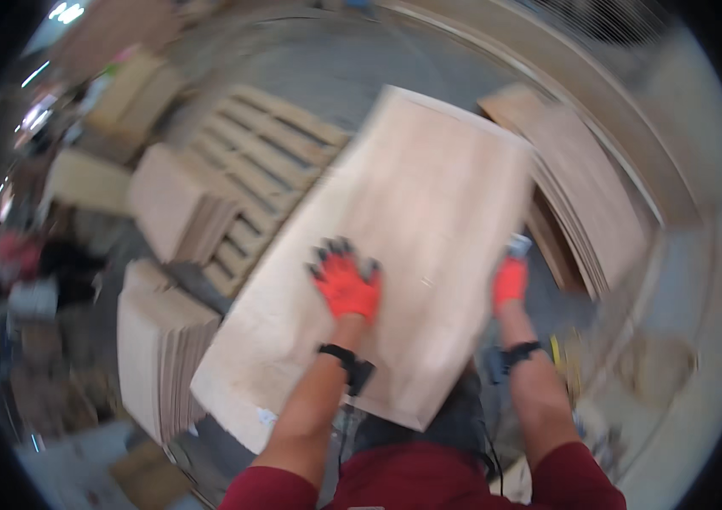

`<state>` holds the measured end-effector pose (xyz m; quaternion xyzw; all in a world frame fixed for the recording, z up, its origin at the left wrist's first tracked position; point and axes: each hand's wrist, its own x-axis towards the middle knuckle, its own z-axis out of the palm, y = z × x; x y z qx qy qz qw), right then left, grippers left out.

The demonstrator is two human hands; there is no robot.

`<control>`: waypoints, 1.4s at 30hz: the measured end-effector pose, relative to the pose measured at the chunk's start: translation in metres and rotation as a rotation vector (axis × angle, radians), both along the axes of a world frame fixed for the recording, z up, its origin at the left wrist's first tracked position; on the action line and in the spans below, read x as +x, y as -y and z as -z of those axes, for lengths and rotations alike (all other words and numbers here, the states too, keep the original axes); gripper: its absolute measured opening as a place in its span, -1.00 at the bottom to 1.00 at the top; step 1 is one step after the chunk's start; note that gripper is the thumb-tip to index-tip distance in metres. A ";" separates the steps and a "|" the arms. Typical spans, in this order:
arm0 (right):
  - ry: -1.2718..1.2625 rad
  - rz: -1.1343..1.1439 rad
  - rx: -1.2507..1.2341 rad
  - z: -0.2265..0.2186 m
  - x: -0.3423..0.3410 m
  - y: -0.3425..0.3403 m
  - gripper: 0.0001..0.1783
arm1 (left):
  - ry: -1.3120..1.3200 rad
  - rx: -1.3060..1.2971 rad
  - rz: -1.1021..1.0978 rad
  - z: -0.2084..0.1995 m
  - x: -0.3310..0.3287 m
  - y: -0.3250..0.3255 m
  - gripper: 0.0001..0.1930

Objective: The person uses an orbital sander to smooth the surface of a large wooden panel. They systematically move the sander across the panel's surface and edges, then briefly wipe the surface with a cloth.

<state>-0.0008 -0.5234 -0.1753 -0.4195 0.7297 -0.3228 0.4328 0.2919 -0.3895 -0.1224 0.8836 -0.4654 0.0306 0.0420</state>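
Observation:
A large pale wooden panel [454, 195] lies tilted across the view in front of me, on top of another light board or stack [293, 255] that shows along its left side. My left hand [349, 285], in a red glove with dark fingertips, rests on the panel with its fingers spread. At the panel's right edge is my right hand [510, 280], in a red glove too. Its fingers are closed around a small whitish-grey object [517, 246], blurred, whose kind I cannot make out.
To the left stand stacks of thin wooden boards [157, 348] and a slatted wooden pallet [267, 144]. More curved boards [582, 187] lean at the right beside a long ledge [633, 144]. A small white scrap [266, 416] lies near the lower board edge.

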 end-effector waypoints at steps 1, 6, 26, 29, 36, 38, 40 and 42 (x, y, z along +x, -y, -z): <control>-0.173 -0.049 -0.054 0.056 -0.041 -0.029 -0.70 | -0.010 -0.013 0.028 -0.011 -0.017 0.017 -0.20; -0.046 -0.148 0.084 -0.012 -0.022 -0.200 -0.42 | 0.002 0.026 0.005 -0.003 -0.018 0.007 -0.19; -0.297 -0.126 -0.093 0.004 -0.031 0.284 -0.40 | -0.155 0.141 0.013 -0.013 -0.014 0.009 -0.30; -0.275 -0.099 -0.063 0.015 -0.046 0.319 -0.38 | -0.147 0.092 0.039 -0.015 -0.015 0.014 -0.33; -0.161 -0.066 -0.099 0.024 -0.028 0.186 -0.39 | -0.054 0.079 0.049 -0.011 -0.014 0.001 -0.27; -0.136 0.042 -0.284 0.062 -0.047 0.133 -0.47 | -0.038 0.042 0.086 -0.008 -0.022 0.018 -0.26; 0.019 0.001 -0.128 0.040 -0.029 0.061 -0.52 | -0.006 0.044 0.067 -0.002 -0.017 0.005 -0.26; 0.103 -0.077 0.170 -0.011 -0.013 -0.009 -0.52 | 0.004 0.022 0.053 0.001 -0.014 0.000 -0.26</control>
